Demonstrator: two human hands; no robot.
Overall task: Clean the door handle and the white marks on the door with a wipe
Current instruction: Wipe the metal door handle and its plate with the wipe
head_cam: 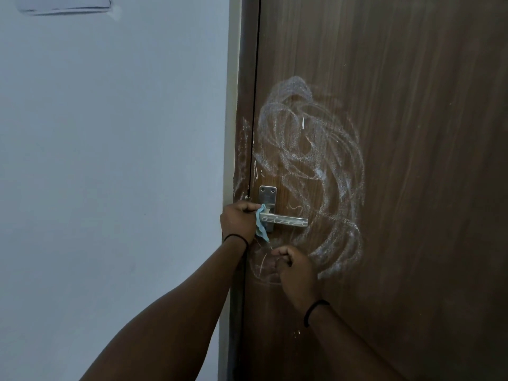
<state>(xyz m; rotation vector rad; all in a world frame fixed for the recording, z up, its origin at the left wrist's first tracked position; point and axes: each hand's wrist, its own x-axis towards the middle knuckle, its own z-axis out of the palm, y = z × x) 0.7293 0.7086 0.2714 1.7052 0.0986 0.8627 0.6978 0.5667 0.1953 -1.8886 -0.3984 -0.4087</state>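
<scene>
A brown wooden door [412, 133] carries a metal lever handle [286, 221] on a steel backplate [267, 196]. White chalk scrawl runs along the lever. Broad white marks [316, 160] swirl over the door above and to the right of the handle, and a few reach the frame [243, 149]. My left hand [237, 222] grips a light blue wipe [260, 222] and holds it against the handle's pivot end. My right hand [298, 270] is below the handle with curled fingers close to the door; nothing shows in it.
A pale blue-grey wall [110, 160] fills the left half of the view. The door frame edge runs vertically between wall and door. A white plate [66, 4] sits on the wall at the top left. I wear dark bands on both wrists.
</scene>
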